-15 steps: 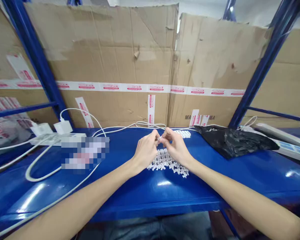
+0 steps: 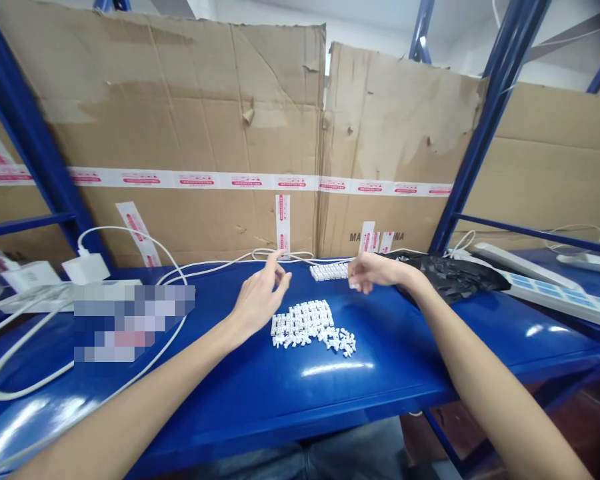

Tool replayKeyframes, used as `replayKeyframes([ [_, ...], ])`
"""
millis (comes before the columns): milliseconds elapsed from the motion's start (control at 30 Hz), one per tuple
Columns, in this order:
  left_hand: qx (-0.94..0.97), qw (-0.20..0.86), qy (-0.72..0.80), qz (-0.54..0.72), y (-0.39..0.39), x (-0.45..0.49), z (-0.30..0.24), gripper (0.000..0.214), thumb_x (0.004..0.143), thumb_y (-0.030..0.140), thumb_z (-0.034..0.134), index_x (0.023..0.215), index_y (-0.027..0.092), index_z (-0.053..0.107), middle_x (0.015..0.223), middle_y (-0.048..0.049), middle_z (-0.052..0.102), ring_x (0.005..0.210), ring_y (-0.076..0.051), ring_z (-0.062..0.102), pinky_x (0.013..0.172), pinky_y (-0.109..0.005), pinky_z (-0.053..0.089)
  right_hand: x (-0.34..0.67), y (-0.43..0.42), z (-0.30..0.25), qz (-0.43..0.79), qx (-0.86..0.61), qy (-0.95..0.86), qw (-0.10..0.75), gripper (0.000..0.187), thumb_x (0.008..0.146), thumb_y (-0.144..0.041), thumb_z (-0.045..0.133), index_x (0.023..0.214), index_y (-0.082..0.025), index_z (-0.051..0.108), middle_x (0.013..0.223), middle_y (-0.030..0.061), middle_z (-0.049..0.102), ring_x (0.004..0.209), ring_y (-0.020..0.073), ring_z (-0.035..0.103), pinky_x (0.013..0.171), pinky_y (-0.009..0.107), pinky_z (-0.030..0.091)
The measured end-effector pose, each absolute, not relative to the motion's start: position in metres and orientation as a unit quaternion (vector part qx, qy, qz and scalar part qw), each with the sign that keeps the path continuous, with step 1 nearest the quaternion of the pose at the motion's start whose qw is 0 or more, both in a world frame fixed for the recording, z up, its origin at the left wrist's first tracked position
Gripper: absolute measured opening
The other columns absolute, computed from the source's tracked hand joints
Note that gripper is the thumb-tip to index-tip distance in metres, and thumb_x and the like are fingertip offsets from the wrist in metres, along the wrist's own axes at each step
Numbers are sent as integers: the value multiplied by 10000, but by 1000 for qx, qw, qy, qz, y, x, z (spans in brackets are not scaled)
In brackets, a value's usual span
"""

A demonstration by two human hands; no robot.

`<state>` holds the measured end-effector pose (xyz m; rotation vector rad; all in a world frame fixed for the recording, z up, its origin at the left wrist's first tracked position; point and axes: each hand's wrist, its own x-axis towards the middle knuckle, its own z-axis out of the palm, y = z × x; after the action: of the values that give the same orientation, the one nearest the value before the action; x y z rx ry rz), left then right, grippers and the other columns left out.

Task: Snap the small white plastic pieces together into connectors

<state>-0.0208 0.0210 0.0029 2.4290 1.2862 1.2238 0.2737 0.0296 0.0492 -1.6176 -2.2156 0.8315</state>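
A heap of small white plastic parts lies on the blue shelf between my hands. A short neat row of the same white parts sits further back. My left hand hovers just left of the heap, fingers loosely curved and apart, nothing seen in them. My right hand is at the right end of the row, beside a black plastic bag. Its fingers are curled downward in a pinch; what they hold is too small to make out.
Taped cardboard sheets wall off the back. White cables, a charger and a power strip lie at the left; another power strip at the right. Blue rack posts stand on both sides.
My hands were pinched together over the heap; they have come apart. The right hand moved back and right to the row, the left eased open. The view shifted left.
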Motion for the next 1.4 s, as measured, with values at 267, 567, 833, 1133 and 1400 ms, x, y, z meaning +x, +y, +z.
replayKeyframes([
  [267,788,68,441,423,39,-40,2,477,947,233,461,1415,225,367,975,-36,665,791,-198,649,721,-347,497,319,47,39,182,-716,-671,57,90,781,-67,706,787,-136,649,594,18,629,550,141,602,547,243,467],
  [567,808,65,423,406,37,-37,1,501,924,240,460,1411,231,345,979,-33,649,834,-214,658,739,-362,508,328,60,26,151,-731,-661,79,160,764,-49,739,847,-142,639,647,24,674,563,130,638,529,197,458],
  [833,816,58,417,396,40,-38,-2,525,910,236,472,1416,243,334,984,-29,646,860,-219,667,744,-362,518,328,77,14,92,-716,-682,120,215,757,-32,706,951,-123,690,722,46,719,620,139,662,523,177,437],
  [1133,824,56,410,387,39,-39,-1,550,898,213,468,1428,222,325,974,-43,642,871,-225,661,739,-356,520,328,83,11,67,-700,-701,117,246,739,-49,730,976,-111,711,759,52,728,669,149,673,591,183,453],
  [1400,826,54,411,382,41,-37,-2,557,893,205,471,1432,222,334,977,-44,639,870,-222,660,741,-353,520,322,77,17,55,-700,-703,111,291,747,-73,742,1034,-109,717,809,56,731,703,146,658,644,192,444],
])
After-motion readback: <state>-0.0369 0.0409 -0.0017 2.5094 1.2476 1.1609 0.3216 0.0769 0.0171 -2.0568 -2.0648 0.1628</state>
